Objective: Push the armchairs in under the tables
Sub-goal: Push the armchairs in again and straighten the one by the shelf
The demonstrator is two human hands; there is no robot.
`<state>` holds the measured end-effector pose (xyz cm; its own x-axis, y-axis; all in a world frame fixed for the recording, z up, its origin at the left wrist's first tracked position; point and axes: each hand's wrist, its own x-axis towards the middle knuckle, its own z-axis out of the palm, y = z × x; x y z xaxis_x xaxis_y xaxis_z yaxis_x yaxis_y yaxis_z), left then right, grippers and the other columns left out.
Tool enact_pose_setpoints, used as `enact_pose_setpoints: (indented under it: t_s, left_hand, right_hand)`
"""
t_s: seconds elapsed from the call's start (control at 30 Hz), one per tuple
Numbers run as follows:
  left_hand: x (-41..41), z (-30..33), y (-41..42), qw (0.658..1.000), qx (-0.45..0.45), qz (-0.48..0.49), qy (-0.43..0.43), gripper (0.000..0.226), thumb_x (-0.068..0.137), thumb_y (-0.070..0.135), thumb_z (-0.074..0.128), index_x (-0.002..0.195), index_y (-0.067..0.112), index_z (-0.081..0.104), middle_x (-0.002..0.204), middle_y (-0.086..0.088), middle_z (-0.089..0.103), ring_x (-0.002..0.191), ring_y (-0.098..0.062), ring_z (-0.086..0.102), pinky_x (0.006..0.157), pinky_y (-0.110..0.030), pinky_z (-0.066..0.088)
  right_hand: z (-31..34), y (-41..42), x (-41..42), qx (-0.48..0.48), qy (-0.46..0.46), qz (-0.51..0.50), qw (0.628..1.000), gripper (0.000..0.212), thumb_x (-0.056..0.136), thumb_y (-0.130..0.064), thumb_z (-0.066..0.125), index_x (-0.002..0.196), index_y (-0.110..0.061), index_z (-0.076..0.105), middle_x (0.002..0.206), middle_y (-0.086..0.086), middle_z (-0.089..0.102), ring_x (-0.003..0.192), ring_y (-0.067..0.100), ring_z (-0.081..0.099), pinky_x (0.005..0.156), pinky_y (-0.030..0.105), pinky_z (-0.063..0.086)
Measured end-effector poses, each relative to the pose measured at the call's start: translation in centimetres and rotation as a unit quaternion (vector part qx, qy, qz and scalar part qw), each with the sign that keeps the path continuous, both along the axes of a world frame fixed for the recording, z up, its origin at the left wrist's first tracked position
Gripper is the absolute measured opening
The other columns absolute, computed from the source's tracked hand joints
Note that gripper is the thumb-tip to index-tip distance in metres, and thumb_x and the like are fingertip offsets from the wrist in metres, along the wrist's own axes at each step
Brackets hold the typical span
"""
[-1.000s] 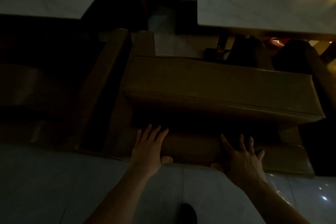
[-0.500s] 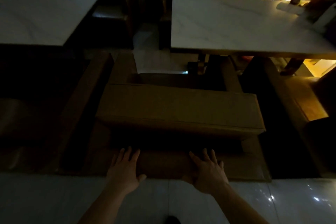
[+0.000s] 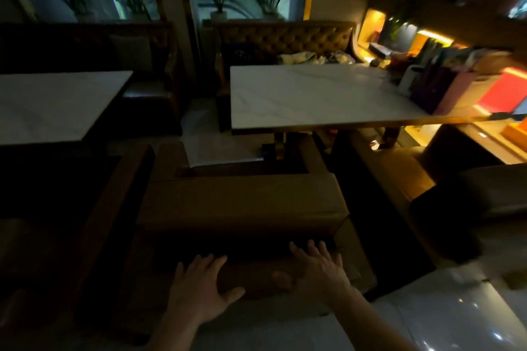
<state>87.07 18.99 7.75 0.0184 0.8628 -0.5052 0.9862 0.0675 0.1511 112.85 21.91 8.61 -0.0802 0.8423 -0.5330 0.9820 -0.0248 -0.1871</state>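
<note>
A brown leather armchair [image 3: 242, 202] stands with its back toward me, its front end reaching the near edge of the white marble table [image 3: 308, 94]. My left hand [image 3: 199, 291] and my right hand [image 3: 316, 271] lie flat, fingers spread, on the lower back of the armchair below its padded top edge. Neither hand holds anything. The seat is hidden behind the backrest. The scene is dim.
A second armchair [image 3: 114, 208] stands close on the left by another white table [image 3: 57, 105]. A third armchair [image 3: 399, 179] sits to the right. Tufted benches [image 3: 285, 40] line the far side. Bags and boxes [image 3: 439, 88] crowd the table's right end.
My view has risen from looking down at the chair to looking across the room. The armchair sits farther from me, nearer the table. Both hands stay flat on its back.
</note>
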Motion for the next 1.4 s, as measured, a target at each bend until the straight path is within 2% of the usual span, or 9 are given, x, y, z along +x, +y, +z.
enact_pose_setpoints:
  t_s: [0.2,0.37,0.6,0.7,0.9,1.2,1.3,1.4]
  left_hand:
    - [2.0,5.0,-4.5,0.999,0.037,-0.018,-0.014,0.106,0.065,0.097,0.029,0.153,0.044,0.003,0.166,0.006,-0.001,0.151,-0.022,-0.005,0.119,-0.057,0.0]
    - [2.7,6.6,-9.8,0.993,0.115,-0.017,0.007,0.126,0.041,0.102,0.005,0.153,0.045,-0.007,0.165,0.003,-0.012,0.15,-0.025,-0.014,0.118,-0.057,-0.005]
    - [5.5,7.1,-15.0,0.984,0.177,-0.01,0.018,0.123,0.05,0.105,0.016,0.148,0.044,-0.024,0.161,0.0,-0.027,0.145,-0.027,-0.027,0.116,-0.057,-0.013]
    - [8.3,7.6,-15.3,0.98,0.197,-0.02,0.02,0.122,0.053,0.105,0.02,0.146,0.043,-0.028,0.159,-0.001,-0.031,0.143,-0.027,-0.031,0.116,-0.057,-0.014]
    - [17.7,9.0,-14.7,0.971,0.233,-0.053,0.014,0.122,0.053,0.105,0.019,0.144,0.042,-0.032,0.158,-0.002,-0.034,0.143,-0.027,-0.032,0.116,-0.056,-0.015]
    - [38.2,10.4,-15.2,0.958,0.265,-0.111,0.0,0.122,0.056,0.103,0.023,0.148,0.04,-0.026,0.16,-0.004,-0.027,0.146,-0.028,-0.026,0.117,-0.057,-0.013]
    - [44.6,10.0,-15.6,0.953,0.268,-0.138,-0.004,0.123,0.05,0.103,0.01,0.149,0.04,-0.026,0.161,-0.004,-0.027,0.146,-0.028,-0.025,0.117,-0.057,-0.013]
    - [50.5,9.9,-15.0,0.947,0.271,-0.171,-0.005,0.122,0.049,0.101,0.006,0.148,0.039,-0.028,0.161,-0.005,-0.028,0.145,-0.028,-0.029,0.117,-0.057,-0.012]
  right_hand:
    - [4.4,-6.1,1.2,0.042,-0.017,-0.016,0.999,0.118,0.059,-0.106,0.019,0.157,-0.045,-0.007,0.169,0.005,-0.014,0.152,0.034,-0.02,0.117,0.066,-0.011]
    - [6.5,-11.5,1.6,0.098,-0.015,0.007,0.995,0.117,0.058,-0.107,0.016,0.154,-0.047,-0.015,0.166,0.003,-0.025,0.148,0.032,-0.031,0.115,0.067,-0.018]
    - [8.3,-16.9,4.9,0.149,-0.012,0.006,0.989,0.127,0.044,-0.109,0.001,0.152,-0.046,-0.022,0.163,0.004,-0.032,0.145,0.032,-0.037,0.115,0.068,-0.016]
    - [8.8,-18.1,8.2,0.179,-0.002,-0.006,0.984,0.122,0.05,-0.109,0.003,0.151,-0.046,-0.025,0.163,0.003,-0.032,0.144,0.031,-0.038,0.115,0.066,-0.018]
    - [10.1,-19.3,18.3,0.228,-0.001,-0.03,0.973,0.111,0.066,-0.103,0.013,0.15,-0.045,-0.029,0.162,0.005,-0.033,0.143,0.03,-0.04,0.116,0.063,-0.02]
    - [11.4,-22.3,39.5,0.263,-0.034,-0.091,0.96,0.108,0.067,-0.101,0.013,0.149,-0.045,-0.029,0.161,0.006,-0.034,0.144,0.032,-0.037,0.116,0.064,-0.02]
    - [10.8,-23.8,45.0,0.262,-0.038,-0.114,0.958,0.107,0.061,-0.104,0.005,0.142,-0.048,-0.039,0.159,0.007,-0.038,0.143,0.032,-0.039,0.115,0.065,-0.02]
    - [10.0,-24.2,49.6,0.257,-0.039,-0.141,0.955,0.103,0.068,-0.102,0.013,0.14,-0.049,-0.039,0.159,0.007,-0.038,0.143,0.031,-0.041,0.115,0.064,-0.022]
